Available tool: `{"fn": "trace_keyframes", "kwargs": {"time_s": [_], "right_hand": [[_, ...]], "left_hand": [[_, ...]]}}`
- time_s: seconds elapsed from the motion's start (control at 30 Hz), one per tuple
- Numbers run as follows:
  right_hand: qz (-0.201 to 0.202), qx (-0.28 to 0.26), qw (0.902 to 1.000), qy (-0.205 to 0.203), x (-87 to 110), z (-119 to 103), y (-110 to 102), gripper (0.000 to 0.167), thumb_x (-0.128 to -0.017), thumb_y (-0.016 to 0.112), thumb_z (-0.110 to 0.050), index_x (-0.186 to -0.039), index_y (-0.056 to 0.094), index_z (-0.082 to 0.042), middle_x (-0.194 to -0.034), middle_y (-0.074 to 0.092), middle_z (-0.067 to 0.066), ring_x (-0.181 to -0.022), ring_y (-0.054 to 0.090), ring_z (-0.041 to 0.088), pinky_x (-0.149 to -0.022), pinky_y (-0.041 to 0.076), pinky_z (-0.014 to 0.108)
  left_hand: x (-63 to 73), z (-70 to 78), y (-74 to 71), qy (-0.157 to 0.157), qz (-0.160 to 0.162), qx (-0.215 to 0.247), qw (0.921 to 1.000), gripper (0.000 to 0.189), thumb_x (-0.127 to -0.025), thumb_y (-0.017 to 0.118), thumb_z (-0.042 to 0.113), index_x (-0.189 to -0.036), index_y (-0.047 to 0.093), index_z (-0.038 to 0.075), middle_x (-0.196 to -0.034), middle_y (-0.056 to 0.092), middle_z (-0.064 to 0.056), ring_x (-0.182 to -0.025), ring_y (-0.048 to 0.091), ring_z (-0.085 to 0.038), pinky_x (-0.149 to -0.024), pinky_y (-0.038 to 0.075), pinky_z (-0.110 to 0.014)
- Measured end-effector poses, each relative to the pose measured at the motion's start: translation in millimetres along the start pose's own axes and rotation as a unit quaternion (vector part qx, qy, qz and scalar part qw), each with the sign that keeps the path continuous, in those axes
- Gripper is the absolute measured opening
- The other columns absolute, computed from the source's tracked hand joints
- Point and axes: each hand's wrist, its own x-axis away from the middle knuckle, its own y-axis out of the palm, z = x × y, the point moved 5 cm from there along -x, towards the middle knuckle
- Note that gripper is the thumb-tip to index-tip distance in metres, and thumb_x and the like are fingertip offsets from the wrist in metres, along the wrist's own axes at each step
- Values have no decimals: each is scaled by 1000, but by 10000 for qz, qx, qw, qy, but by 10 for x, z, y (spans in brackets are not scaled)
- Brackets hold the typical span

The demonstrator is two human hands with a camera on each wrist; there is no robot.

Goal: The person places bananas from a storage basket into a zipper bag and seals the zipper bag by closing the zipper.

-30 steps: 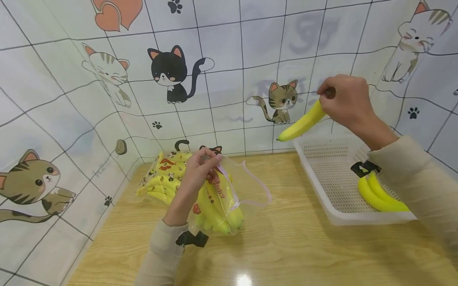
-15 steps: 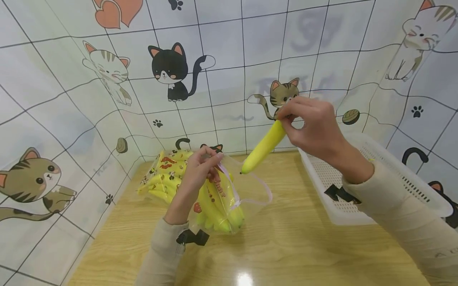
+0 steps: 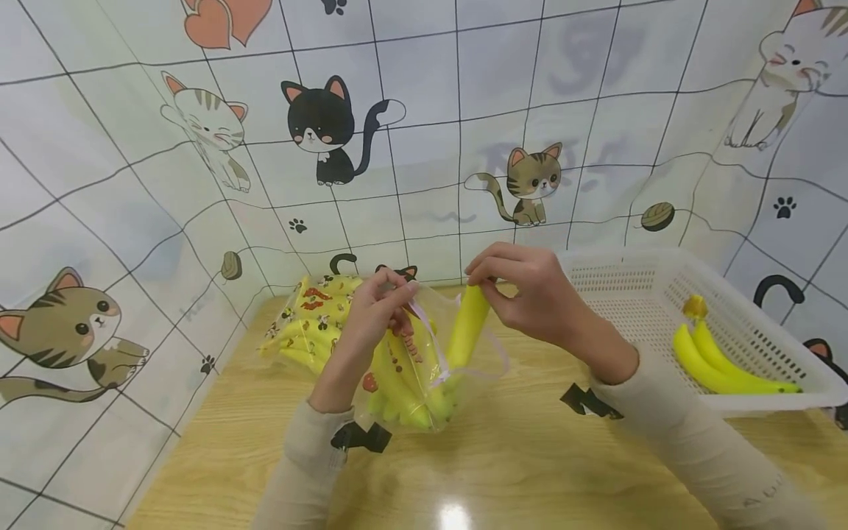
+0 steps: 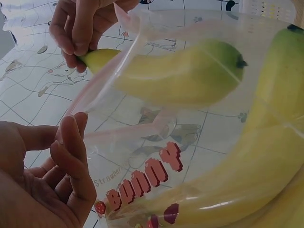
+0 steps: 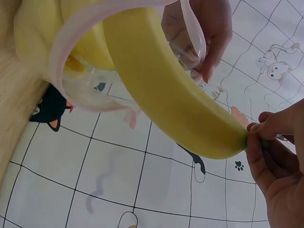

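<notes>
My left hand [image 3: 371, 316] pinches the pink-edged mouth of a clear printed plastic bag [image 4: 137, 178] that lies on the table with several yellow bananas inside. Thumb and fingertips of my right hand [image 3: 533, 294] pinch a single banana [image 3: 468, 327] by its stem end. The banana slants down, its green-tipped far end inside the bag opening. In the left wrist view, that tip shows through the clear film, above the red "BUNNY" lettering. The right wrist view has the banana [image 5: 166, 90] passing through the pink rim [image 5: 64, 42], with part of my left hand [image 5: 213, 42] behind it.
On the right of the wooden table [image 3: 530, 464] stands a white perforated plastic basket [image 3: 775, 403] with a small bunch of bananas [image 3: 718, 364] in it. A wall covering [image 3: 424, 162] with cartoon cats rises close behind the bag and basket.
My right hand has brought the banana left and down from above the basket into the bag's mouth. My left hand stays at the bag's edge.
</notes>
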Motion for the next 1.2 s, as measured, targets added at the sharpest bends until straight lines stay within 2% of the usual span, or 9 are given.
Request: {"fn": "trace_keyframes", "kwargs": {"time_s": [0.2,0.4,0.47,0.63,0.8,0.9,1.07,1.2], "right_hand": [[-465,-268,9986,2,-27,13,219,24,-83,70,16,-90,74,-7,-88,75,2,-75,64,9,-67,55,24],[-1297,-384,9907,150,-5,77,526,21,-88,69,10,-95,73,-9,-90,76,1,-75,66,9,-67,56,27],[-1461,-395,9882,223,24,101,630,20,-89,67,11,-95,73,-8,-91,76,2,-75,67,10,-67,57,29],[-1443,-286,9884,380,59,120,782,21,-88,65,12,-93,72,-7,-89,76,4,-73,67,11,-67,57,27],[-1487,-108,9876,498,68,93,845,22,-86,64,11,-92,70,-10,-85,71,-1,-65,54,9,-63,49,22],[-1603,-20,9853,589,116,90,881,23,-87,63,10,-96,69,-10,-87,70,-1,-66,50,9,-62,46,22],[-1782,53,9812,736,215,78,939,28,-87,64,10,-109,69,-6,-97,72,3,-68,50,10,-62,45,22],[-1990,41,9757,918,261,50,969,43,-91,65,5,-133,63,-2,-119,74,12,-61,43,9,-59,42,21]], "left_hand": [[-5,-2,4,38,-43,-44,10000,15,-102,65,23,-99,56,10,-69,67,-1,-49,60,-15,-52,46,-24],[-1,-10,3,63,-45,-21,10000,15,-102,64,22,-99,55,10,-66,67,1,-48,59,-14,-51,44,-24],[7,-6,12,92,-65,-45,9999,15,-103,64,22,-99,56,10,-67,67,1,-48,59,-15,-51,45,-25],[19,4,38,134,-113,-142,9997,17,-103,64,25,-99,56,10,-70,66,1,-50,61,-15,-53,47,-26],[6,10,38,161,-57,-173,9997,17,-103,64,25,-98,56,11,-68,65,1,-50,60,-15,-53,47,-26],[-2,5,44,129,-57,-149,9998,16,-103,64,24,-98,56,11,-67,65,1,-50,60,-15,-53,47,-25],[-9,-11,51,70,-14,-98,9999,14,-103,64,22,-98,57,11,-66,65,3,-50,59,-15,-52,47,-25],[-1,-14,55,57,58,-71,9999,13,-102,64,20,-98,57,10,-65,65,3,-49,59,-14,-52,47,-26]]}}
